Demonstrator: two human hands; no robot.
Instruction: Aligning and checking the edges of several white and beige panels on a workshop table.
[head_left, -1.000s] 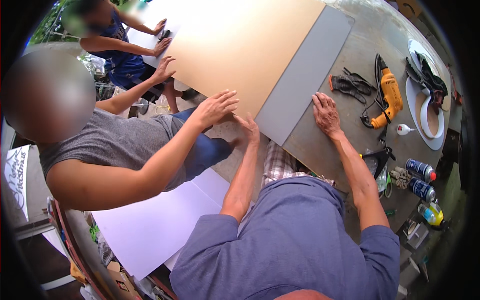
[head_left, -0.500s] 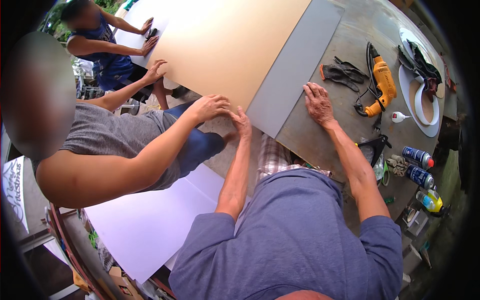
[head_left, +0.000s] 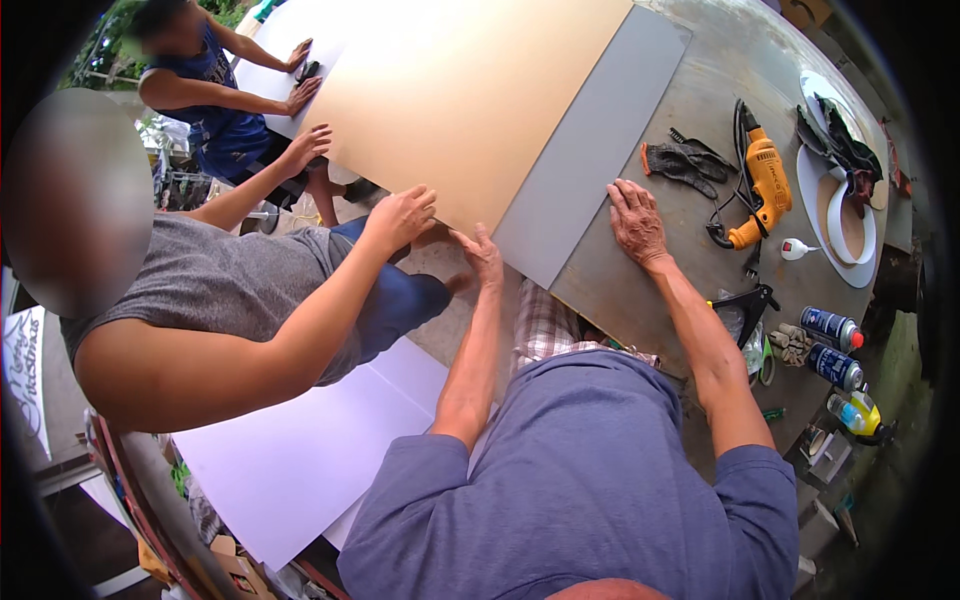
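A large tan sheet (head_left: 470, 100) lies over a grey sheet (head_left: 600, 140) on the metal-topped table (head_left: 690, 60). At the tan sheet's near corner, my left hand (head_left: 482, 258) pinches the edge, thumb and fingers close together. My right hand (head_left: 637, 220) rests flat on the tabletop, fingers stretched out, its fingertips beside the long right edge of the grey sheet. On my left, a co-worker in a grey shirt has one hand (head_left: 402, 216) near the tan sheet's edge and the other (head_left: 305, 148) farther along it.
To the right lie dark gloves (head_left: 690, 165), an orange power drill (head_left: 765, 190), a small white bottle (head_left: 796, 248), white rings (head_left: 840, 220) and spray cans (head_left: 830, 328). Another person in blue presses a white sheet (head_left: 265, 75) at far left. White panels (head_left: 300, 460) lie low on my left.
The co-worker's nearer hand has shifted left, away from my left hand. My own hands keep nearly the same places, and the view has tilted slightly.
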